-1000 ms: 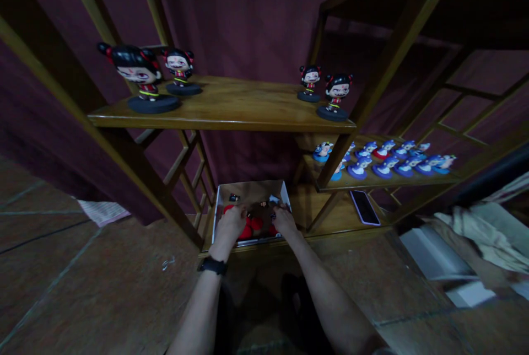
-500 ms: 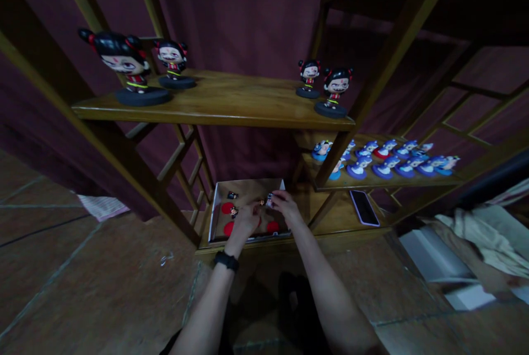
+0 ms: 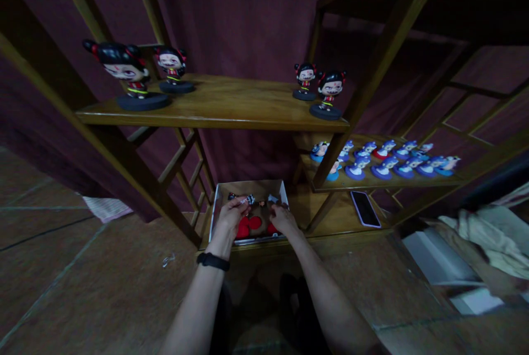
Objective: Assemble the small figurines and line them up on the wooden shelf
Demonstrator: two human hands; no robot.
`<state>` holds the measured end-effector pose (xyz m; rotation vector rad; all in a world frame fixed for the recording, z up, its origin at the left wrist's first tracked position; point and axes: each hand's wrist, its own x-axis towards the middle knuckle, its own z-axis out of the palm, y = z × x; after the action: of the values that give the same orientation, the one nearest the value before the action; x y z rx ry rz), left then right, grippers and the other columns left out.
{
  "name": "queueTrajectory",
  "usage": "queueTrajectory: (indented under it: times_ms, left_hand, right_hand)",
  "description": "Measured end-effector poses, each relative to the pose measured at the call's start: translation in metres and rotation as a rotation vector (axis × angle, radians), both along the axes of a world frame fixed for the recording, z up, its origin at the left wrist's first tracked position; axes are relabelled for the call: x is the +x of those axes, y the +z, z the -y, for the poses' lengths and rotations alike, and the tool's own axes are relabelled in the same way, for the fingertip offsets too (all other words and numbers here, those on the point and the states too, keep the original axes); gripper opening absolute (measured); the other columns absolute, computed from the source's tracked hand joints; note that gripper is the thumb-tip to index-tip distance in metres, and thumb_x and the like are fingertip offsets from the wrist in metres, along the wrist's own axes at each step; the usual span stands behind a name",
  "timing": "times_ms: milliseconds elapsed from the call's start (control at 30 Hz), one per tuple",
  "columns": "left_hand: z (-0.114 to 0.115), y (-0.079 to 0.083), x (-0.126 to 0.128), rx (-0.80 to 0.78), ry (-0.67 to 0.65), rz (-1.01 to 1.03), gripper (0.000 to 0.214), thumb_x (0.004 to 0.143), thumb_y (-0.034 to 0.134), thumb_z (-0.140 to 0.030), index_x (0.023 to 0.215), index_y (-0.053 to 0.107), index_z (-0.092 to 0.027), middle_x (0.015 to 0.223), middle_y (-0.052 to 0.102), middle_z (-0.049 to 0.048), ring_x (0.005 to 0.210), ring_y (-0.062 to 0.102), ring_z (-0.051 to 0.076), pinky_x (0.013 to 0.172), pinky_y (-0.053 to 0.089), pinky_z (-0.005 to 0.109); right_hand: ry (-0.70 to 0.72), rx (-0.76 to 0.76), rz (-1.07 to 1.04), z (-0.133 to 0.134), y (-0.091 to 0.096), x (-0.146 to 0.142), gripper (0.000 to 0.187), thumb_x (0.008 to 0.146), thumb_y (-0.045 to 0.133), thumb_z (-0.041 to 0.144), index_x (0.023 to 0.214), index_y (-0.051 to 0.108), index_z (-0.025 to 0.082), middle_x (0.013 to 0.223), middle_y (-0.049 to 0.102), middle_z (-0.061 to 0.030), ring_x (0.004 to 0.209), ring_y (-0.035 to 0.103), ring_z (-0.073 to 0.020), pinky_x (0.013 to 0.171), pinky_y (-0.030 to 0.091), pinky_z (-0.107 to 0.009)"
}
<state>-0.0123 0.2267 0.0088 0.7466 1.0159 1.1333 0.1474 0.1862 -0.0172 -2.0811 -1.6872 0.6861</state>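
One small figure (image 3: 250, 199), at lower centre of the frame, is pinched by the left hand (image 3: 230, 217), to the right of its fingertips; the long axis seems to lie sideways. The right hand (image 3: 282, 218) is farther, fingers curled; whether it grips, I cannot tell. Both hands are over the box (image 3: 264, 186). Half a second earlier, a similar piece was at the right fingers.

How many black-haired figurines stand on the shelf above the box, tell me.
4: front-left figurine, back-left figurine, back-right figurine and front-right figurine.
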Motion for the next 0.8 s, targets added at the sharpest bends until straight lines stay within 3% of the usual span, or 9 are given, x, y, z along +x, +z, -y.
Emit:
queueTrajectory:
  times_ms: [67,167,300,367,433,500,567,667,800]
  left_hand:
    - [-0.001,0.001,-0.004,0.013,-0.024,-0.034,0.032,0.049,0.074,-0.017,0.079,0.063,-0.012,0.067,0.064,0.0024,0.055,0.055,0.009,0.052,0.04,0.02]
    - [0.001,0.002,-0.005,0.059,-0.017,-0.066,0.039,0.046,0.075,-0.018,0.083,0.062,-0.012,0.068,0.064,0.0019,0.055,0.054,0.009,0.05,0.038,0.019]
    - [0.003,0.002,-0.003,0.078,-0.001,-0.048,0.037,0.046,0.075,-0.019,0.08,0.061,-0.012,0.067,0.063,0.0012,0.058,0.055,0.009,0.052,0.039,0.02]
    - [0.004,0.001,-0.002,0.073,-0.009,-0.043,0.035,0.046,0.075,-0.019,0.077,0.06,-0.012,0.067,0.062,0.0013,0.058,0.055,0.01,0.053,0.04,0.02]
    - [0.006,0.002,-0.001,0.063,-0.023,-0.038,0.035,0.046,0.075,-0.018,0.078,0.06,-0.012,0.068,0.062,0.0017,0.06,0.056,0.01,0.054,0.04,0.021]
    - [0.008,0.005,-0.001,0.043,-0.043,-0.032,0.035,0.047,0.075,-0.017,0.079,0.06,-0.013,0.069,0.062,0.0017,0.06,0.056,0.01,0.055,0.042,0.021]
    - [0.009,0.009,-0.001,0.01,-0.054,-0.012,0.031,0.051,0.073,-0.016,0.08,0.06,-0.014,0.07,0.062,0.0014,0.061,0.057,0.011,0.059,0.045,0.023]
    - [0.011,0.013,-0.002,-0.033,-0.028,0.047,0.025,0.059,0.069,-0.012,0.082,0.059,-0.015,0.072,0.062,0.0017,0.064,0.06,0.011,0.065,0.05,0.028]
    - [0.013,0.015,0.0,-0.065,-0.04,0.101,0.023,0.063,0.064,-0.007,0.085,0.058,-0.014,0.075,0.064,0.004,0.066,0.062,0.013,0.065,0.052,0.03]
  right_hand:
    - [0.054,-0.112,0.16,0.006,-0.004,-0.002,0.029,0.073,0.055,0.024,0.102,0.055,0.019,0.114,0.055,-0.0116,0.104,0.053,-0.0228,0.083,0.042,-0.033]
    - [0.053,-0.188,0.226,0.009,-0.008,-0.01,0.04,0.067,0.061,0.026,0.106,0.053,0.017,0.119,0.052,-0.0156,0.107,0.052,-0.0274,0.084,0.042,-0.037]
    - [0.004,-0.19,0.114,0.003,-0.01,-0.012,0.025,0.063,0.065,0.02,0.087,0.06,0.018,0.107,0.059,-0.0126,0.103,0.055,-0.0271,0.085,0.043,-0.038]
    - [-0.075,-0.15,-0.151,-0.001,-0.01,-0.011,0.016,0.065,0.063,0.017,0.08,0.059,0.019,0.096,0.063,-0.0083,0.095,0.059,-0.0241,0.08,0.046,-0.038]
    - [-0.163,-0.094,-0.589,-0.004,-0.008,-0.01,0.01,0.07,0.06,0.021,0.079,0.057,0.019,0.085,0.065,-0.005,0.082,0.062,-0.0205,0.071,0.051,-0.037]
    - [-0.2,-0.031,-1.047,-0.005,-0.003,-0.012,0.012,0.072,0.059,0.027,0.079,0.056,0.017,0.076,0.064,-0.0025,0.071,0.063,-0.017,0.064,0.054,-0.036]
    - [-0.197,0.033,-1.362,-0.005,0.002,-0.015,0.015,0.069,0.064,0.026,0.077,0.055,0.017,0.072,0.064,-0.0005,0.067,0.062,-0.0147,0.064,0.055,-0.036]
    - [-0.191,0.068,-1.564,-0.004,0.01,-0.019,0.018,0.065,0.069,0.019,0.076,0.054,0.017,0.072,0.064,0.0008,0.068,0.063,-0.0136,0.07,0.054,-0.036]
    - [-0.235,0.097,-1.628,-0.004,0.013,-0.022,0.017,0.068,0.065,0.016,0.082,0.055,0.018,0.077,0.065,0.0008,0.07,0.063,-0.0121,0.071,0.054,-0.033]
